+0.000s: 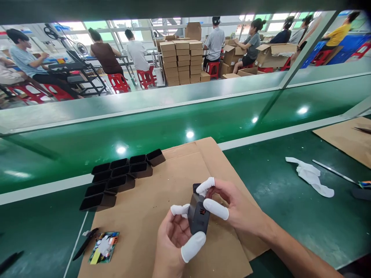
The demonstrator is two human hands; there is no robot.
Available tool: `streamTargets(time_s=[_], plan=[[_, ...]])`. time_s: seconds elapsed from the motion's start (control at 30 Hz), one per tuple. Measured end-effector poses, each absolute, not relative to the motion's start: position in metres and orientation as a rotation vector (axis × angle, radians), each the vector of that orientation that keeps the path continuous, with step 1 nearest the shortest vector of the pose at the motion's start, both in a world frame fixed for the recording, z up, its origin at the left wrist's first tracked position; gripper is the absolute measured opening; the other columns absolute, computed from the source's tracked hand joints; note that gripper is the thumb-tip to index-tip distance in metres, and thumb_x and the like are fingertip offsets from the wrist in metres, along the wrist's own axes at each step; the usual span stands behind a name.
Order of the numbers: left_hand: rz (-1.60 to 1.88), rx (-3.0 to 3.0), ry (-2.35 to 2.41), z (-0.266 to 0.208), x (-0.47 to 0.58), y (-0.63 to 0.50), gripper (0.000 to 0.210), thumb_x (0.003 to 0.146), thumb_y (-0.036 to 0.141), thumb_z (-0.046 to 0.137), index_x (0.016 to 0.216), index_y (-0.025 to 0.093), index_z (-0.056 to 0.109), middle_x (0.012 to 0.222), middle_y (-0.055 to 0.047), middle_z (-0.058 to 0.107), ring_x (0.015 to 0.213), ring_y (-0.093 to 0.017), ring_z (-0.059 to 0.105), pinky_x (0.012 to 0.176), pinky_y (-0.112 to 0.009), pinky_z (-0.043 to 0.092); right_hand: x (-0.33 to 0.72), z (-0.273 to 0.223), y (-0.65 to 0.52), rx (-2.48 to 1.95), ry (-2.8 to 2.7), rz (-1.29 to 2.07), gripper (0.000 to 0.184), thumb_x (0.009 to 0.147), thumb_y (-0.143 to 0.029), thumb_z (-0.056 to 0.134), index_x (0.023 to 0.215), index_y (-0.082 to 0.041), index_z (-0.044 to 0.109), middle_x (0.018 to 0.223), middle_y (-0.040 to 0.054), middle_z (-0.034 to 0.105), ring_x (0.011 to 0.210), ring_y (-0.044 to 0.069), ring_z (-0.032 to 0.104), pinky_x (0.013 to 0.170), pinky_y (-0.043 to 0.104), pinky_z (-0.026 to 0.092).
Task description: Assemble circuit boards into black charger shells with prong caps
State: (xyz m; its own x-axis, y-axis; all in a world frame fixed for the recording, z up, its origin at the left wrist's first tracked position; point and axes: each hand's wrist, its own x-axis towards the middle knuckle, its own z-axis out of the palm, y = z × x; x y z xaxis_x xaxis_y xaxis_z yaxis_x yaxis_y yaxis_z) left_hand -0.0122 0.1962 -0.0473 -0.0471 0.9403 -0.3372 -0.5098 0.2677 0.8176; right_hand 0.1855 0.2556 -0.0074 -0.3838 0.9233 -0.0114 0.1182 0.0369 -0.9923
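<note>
Above the cardboard, my left hand (175, 239) grips a small black plastic housing (198, 218) between thumb and fingers, which wear white finger cots. A small opening with something orange-brown inside shows in its near face. My right hand (224, 200), also in white finger cots, pinches the upper end of the housing, where a small black part (196, 187) sticks out, partly hidden by the fingers. Whether that part is separate I cannot tell. To the left lies a green circuit board (104, 247) with white filler and a yellow label, beside a black tool or strip (85, 244).
Several open black cases (121, 181) stand in rows at the cardboard sheet's (139, 231) left edge. White crumpled finger cots (313, 177) and a thin metal rod (333, 171) lie right on the green bench. Beyond the belt (162, 135), several people sit near stacked cartons (182, 61).
</note>
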Motion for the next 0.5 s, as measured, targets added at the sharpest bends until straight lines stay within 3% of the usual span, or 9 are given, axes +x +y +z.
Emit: streamTargets(time_s=[0.27, 0.5], plan=[[1.287, 0.511, 1.131, -0.0378, -0.0065, 0.1940, 0.079, 0.029, 0.030, 0.115, 0.097, 0.020, 0.076, 0.104, -0.008, 0.082, 0.103, -0.036, 0.083, 0.092, -0.043, 0.070, 0.1872, -0.0021, 0.2561, -1.000, -1.673, 1.396, 0.011, 0.107, -0.036, 0.069, 0.114, -0.028, 0.069, 0.106, -0.0007, 0.067, 0.099, 0.018, 0.063, 0.095, 0.035, 0.053], [1.298, 0.548, 1.093, -0.0448, -0.0044, 0.1927, 0.073, 0.044, 0.043, 0.113, 0.103, 0.021, 0.076, 0.106, -0.007, 0.078, 0.104, -0.032, 0.081, 0.092, -0.041, 0.069, 0.1856, -0.0018, 0.2570, -1.023, -1.663, 1.421, 0.012, 0.109, -0.037, 0.065, 0.108, -0.027, 0.069, 0.102, -0.0007, 0.067, 0.095, 0.018, 0.061, 0.090, 0.033, 0.053]])
